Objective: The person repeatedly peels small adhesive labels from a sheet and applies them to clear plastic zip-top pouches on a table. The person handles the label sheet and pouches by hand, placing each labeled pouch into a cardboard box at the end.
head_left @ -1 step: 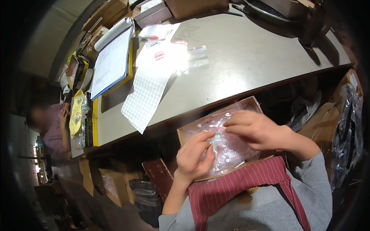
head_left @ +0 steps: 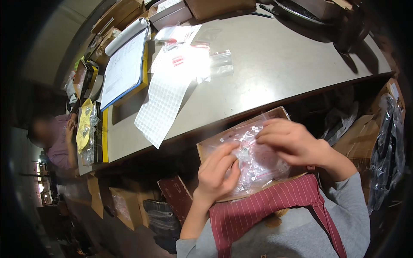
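So a shallow cardboard box (head_left: 279, 114) is balanced on the lap, right up against the near edge of the grey table (head_left: 279, 64), and it's stuffed with small clear plastic bags (head_left: 258, 165) holding what look like tiny metal bits. What the parts actually are can't be made out, too small and too much glare.

The left hand (head_left: 217, 172) is curled over the near-left part of the pile, fingertips pinched together on one bag around the middle of the box. The right hand (head_left: 294, 142) is laid over the far-right side, fingers bent down onto the plastic, thumb tucked under, so something is being pinched there too, though whether it's the same bag can't be told. The pile is spread mostly left to right, slanting toward the far right corner, and the bit being worked sits between the two hands, closer to the left fingertips.

A red striped apron (head_left: 266, 206) is tucked just under the near edge of the box.

Further out on the table, a long sheet of little round stickers (head_left: 163, 103) is draped over the near edge, with more clear bags (head_left: 202, 60) just beyond it and a clipboard with paper (head_left: 124, 69) to the left. Another person (head_left: 56, 137) is seated at the far left end.
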Demonstrator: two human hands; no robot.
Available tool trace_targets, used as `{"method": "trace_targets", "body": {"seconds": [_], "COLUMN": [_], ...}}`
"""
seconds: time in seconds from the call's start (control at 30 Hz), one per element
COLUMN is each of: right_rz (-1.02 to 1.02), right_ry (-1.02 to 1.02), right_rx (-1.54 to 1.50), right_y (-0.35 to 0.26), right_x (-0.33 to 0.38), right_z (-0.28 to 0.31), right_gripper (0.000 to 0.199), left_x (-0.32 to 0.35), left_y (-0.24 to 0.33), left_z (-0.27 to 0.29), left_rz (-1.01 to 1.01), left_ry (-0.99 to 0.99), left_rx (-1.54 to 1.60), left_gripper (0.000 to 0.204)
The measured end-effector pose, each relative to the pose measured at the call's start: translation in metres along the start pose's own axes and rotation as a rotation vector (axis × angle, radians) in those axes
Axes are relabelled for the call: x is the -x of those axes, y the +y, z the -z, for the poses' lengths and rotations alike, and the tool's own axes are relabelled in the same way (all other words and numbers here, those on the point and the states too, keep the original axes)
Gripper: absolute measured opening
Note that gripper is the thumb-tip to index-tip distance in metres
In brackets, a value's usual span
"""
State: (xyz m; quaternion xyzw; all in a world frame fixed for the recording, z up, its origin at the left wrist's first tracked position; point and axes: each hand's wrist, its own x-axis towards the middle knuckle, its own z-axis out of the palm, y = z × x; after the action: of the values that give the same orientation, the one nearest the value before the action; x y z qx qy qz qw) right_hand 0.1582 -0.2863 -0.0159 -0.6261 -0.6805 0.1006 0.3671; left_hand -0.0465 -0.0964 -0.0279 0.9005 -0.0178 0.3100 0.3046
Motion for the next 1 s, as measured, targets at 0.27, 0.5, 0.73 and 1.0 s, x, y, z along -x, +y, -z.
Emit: {"method": "trace_targets", "body": {"seconds": [0.27,0.5,0.73,1.0], "right_rz": [-0.095,0.116,0.119,0.100], "right_ry": [0.263,-0.324,-0.602,-0.559], "right_rx": [0.246,0.461,0.206,0.125], "right_y": [-0.011,-0.009,-0.004,-0.001], "right_x": [0.019,-0.025,-0.013,-0.008], "right_z": [0.014,-0.004,-0.015,-0.024], "right_gripper": [0.042,0.064,0.067,0.074], "left_x": [-0.003,0.012,0.018,0.011], "left_y": [-0.004,0.000,-0.004,0.004], "left_z": [-0.001,-0.010,-0.018,-0.007], "left_rz": [0.122,0.354,0.372,0.372], "left_ry": [0.152,-0.060,-0.142,0.127], "left_rx": [-0.072,-0.216,-0.398,-0.233], "left_gripper": [0.016,0.016,0.021,0.017]}}
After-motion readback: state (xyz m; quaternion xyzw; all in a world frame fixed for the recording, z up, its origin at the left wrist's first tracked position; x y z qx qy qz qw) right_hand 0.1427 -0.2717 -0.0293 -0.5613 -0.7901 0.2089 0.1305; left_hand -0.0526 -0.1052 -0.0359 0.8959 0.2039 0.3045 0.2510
